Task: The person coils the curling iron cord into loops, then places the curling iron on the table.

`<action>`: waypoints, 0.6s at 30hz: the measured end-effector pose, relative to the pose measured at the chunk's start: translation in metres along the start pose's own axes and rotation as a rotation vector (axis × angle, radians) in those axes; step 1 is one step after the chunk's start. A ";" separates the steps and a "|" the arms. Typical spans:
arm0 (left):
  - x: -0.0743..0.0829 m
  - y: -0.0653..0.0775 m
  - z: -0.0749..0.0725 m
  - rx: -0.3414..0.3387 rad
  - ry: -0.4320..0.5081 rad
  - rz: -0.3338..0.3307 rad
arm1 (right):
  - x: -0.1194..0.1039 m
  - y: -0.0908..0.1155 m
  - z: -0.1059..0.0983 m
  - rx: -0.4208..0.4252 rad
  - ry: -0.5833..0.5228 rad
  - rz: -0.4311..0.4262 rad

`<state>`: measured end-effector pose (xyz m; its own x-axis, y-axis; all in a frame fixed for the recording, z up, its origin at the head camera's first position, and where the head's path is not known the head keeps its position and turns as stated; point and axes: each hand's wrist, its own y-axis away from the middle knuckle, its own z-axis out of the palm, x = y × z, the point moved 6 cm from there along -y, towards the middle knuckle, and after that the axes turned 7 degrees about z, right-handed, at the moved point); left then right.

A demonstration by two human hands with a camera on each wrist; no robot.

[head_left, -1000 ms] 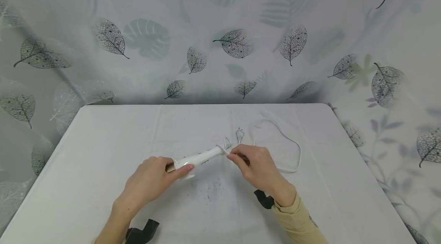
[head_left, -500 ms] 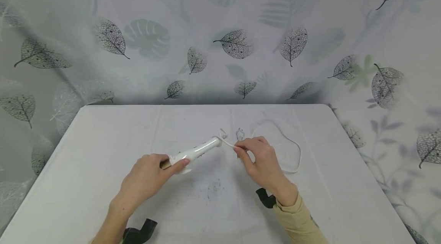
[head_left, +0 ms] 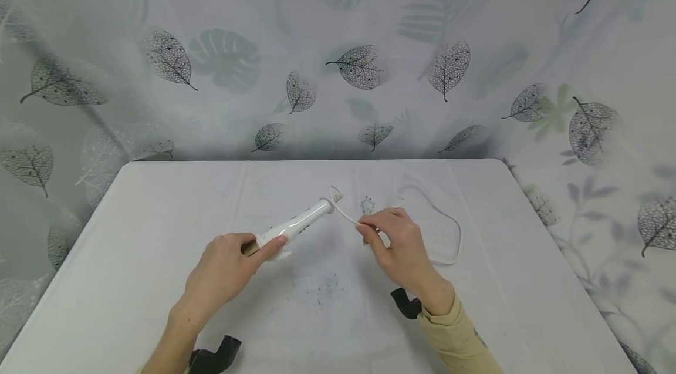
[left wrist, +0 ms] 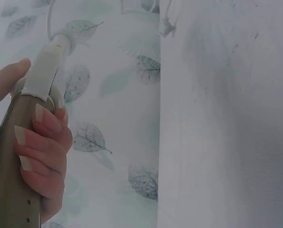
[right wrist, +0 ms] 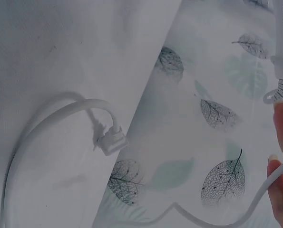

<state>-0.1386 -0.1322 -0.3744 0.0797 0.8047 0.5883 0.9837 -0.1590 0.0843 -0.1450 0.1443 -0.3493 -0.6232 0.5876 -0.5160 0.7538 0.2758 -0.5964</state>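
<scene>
The left hand (head_left: 222, 271), left of centre in the lower half of the head view, holds a wand-shaped appliance (head_left: 297, 225). The appliance slants across the middle of the frame, its white handle end pointing to the upper right. The left wrist view shows this grip closely: several fingers are curled round the tan barrel (left wrist: 12, 156) from the right, with no visible gap between fingertips and surface, while the thumb touches the white part above, at the left of that frame. Small dark holes dot the barrel toward the bottom of the frame.

The right hand (head_left: 400, 248), right of centre, has a narrow grip: thumb and forefinger pinch the white cord (head_left: 459, 239) near its start. From the handle's end the cord makes a small loop, runs to the fingertips, and lies beyond the hand in a wide curve at the right of the table (head_left: 158, 215). In the right wrist view, only fingertips show at the right edge, with a ribbed sleeve (right wrist: 282, 89) on the cord just above them. The plug (right wrist: 113, 140) rests on the white tabletop left of centre there; in the head view it sits just above the right hand.
</scene>
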 end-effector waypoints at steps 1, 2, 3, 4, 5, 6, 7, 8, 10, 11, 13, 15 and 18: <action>0.000 0.000 0.000 0.003 0.001 0.000 | 0.000 0.000 0.000 0.001 0.005 0.000; 0.000 0.000 -0.001 0.008 0.002 0.001 | 0.000 0.000 0.000 -0.001 0.008 -0.004; 0.000 0.000 -0.002 0.012 0.003 0.001 | 0.000 0.001 0.001 -0.009 0.000 -0.006; 0.000 0.000 -0.002 0.016 0.005 0.001 | 0.000 0.001 0.002 -0.020 -0.006 -0.010; 0.000 0.000 -0.002 0.019 0.005 0.003 | 0.001 0.002 0.003 -0.035 -0.015 -0.014; 0.000 0.000 -0.003 0.020 0.008 0.002 | 0.001 0.003 0.004 -0.046 -0.022 -0.022; 0.000 0.001 -0.003 0.021 0.011 0.004 | 0.001 0.003 0.005 -0.053 -0.031 -0.032; 0.001 0.001 -0.003 0.022 0.014 0.004 | 0.002 0.004 0.006 -0.057 -0.037 -0.043; 0.001 0.001 -0.003 0.024 0.019 0.007 | 0.003 0.004 0.005 -0.051 -0.048 -0.064; 0.002 0.002 -0.003 0.025 0.022 0.009 | 0.004 0.004 0.004 -0.047 -0.051 -0.074; 0.002 0.002 -0.003 0.029 0.029 0.016 | 0.004 0.004 0.004 -0.048 -0.057 -0.091; 0.003 0.002 -0.003 0.034 0.038 0.023 | 0.005 0.004 0.004 -0.074 -0.070 -0.097; 0.005 0.003 -0.003 0.043 0.045 0.042 | 0.005 0.004 0.007 -0.137 -0.099 -0.086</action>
<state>-0.1359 -0.1307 -0.3686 0.1144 0.7714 0.6260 0.9858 -0.1663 0.0249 -0.1471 0.1433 -0.3585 -0.6990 0.4818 -0.5284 0.7139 0.4265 -0.5554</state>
